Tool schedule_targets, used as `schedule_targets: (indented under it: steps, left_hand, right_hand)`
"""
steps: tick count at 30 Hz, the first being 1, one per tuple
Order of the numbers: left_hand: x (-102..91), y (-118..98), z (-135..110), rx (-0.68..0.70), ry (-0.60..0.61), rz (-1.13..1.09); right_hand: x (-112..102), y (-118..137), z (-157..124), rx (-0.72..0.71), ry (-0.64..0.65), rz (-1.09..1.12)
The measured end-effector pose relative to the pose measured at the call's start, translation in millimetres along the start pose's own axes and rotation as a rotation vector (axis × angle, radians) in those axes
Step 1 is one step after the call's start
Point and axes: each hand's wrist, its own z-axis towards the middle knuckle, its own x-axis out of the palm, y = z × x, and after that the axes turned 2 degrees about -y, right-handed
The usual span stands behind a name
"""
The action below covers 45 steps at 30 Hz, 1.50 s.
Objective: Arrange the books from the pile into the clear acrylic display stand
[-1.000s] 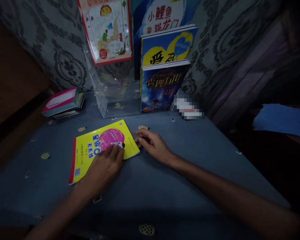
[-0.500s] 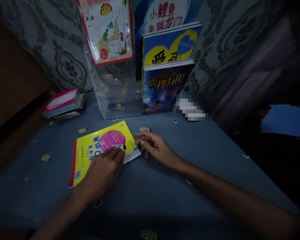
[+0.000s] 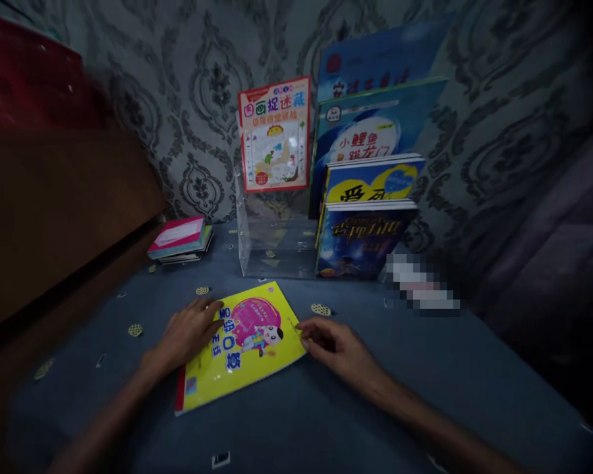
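My left hand [image 3: 190,332] is lying loosely open across the left part of a yellow book [image 3: 242,349], gripping nothing, while my right hand [image 3: 340,352] is sitting half-curled at its right edge; I cannot tell whether it is pinching the pages. The book is lying flat on the blue cloth [image 3: 326,428], and behind it a clear stand [image 3: 279,266] is holding a red-bordered book [image 3: 277,141].

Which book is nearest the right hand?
The yellow book, with the right hand at its edge; the others stand in the rack or lie stacked farther back.
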Motion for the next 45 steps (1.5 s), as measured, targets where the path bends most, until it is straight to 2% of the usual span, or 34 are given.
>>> schedule_targets:
  steps: [2, 6, 10, 13, 19, 24, 29, 32, 35, 37, 40, 43, 45]
  left_hand:
    - [-0.4, 1.6, -10.1, 0.006, 0.025, 0.023]
    - [2.4, -11.1, -28.6, -0.078, 0.063, 0.007]
    - [8.3, -23.3, -26.2, -0.145, 0.048, -0.058]
    - [13.8, -27.6, -17.8, -0.137, 0.026, -0.094]
    - [20.4, -31.1, -10.8, -0.065, 0.006, -0.035]
    - [21.7, -32.8, -13.2, -0.037, -0.023, 0.028]
    - [28.8, -29.9, -13.7, -0.007, -0.133, 0.076]
    - [34.7, -24.5, -12.9, 0.096, -0.256, 0.108]
    - [41.5, -25.8, -12.4, 0.284, -0.332, 0.045]
    - [45.3, -34.0, -14.0, 0.427, -0.318, -0.066]
    - [45.9, -53.9, -21.0, 0.607, -0.202, -0.211]
    - [42.6, -71.1, -29.8, 0.670, -0.048, -0.249]
    - [41.2, -76.4, -33.6, 0.682, 0.003, -0.235]
  right_hand:
    - [-2.9, -2.9, 15.6, -0.059, -0.042, -0.073]
    - [-2.1, -8.9, 62.6, -0.132, -0.127, -0.181]
    - [6.4, -13.3, 106.1, -0.186, -0.212, -0.299]
    - [9.7, -18.6, 120.2, -0.184, -0.245, -0.347]
    - [12.5, -26.4, 103.2, -0.173, -0.215, -0.477]
    - [11.6, -13.2, 86.2, -0.161, -0.109, -0.786]
    - [5.9, -2.0, 81.5, -0.125, -0.075, -0.899]
    - [6.2, 0.2, 80.1, -0.109, -0.057, -0.916]
    - [8.1, -1.5, 79.8, -0.114, -0.050, -0.922]
    - [8.7, -3.5, 79.5, -0.112, -0.040, -0.920]
    - [7.9, -4.3, 77.3, -0.128, -0.017, -0.926]
    - [6.6, -3.2, 74.0, -0.159, -0.014, -0.928]
    - [6.1, -2.8, 72.7, -0.175, -0.021, -0.928]
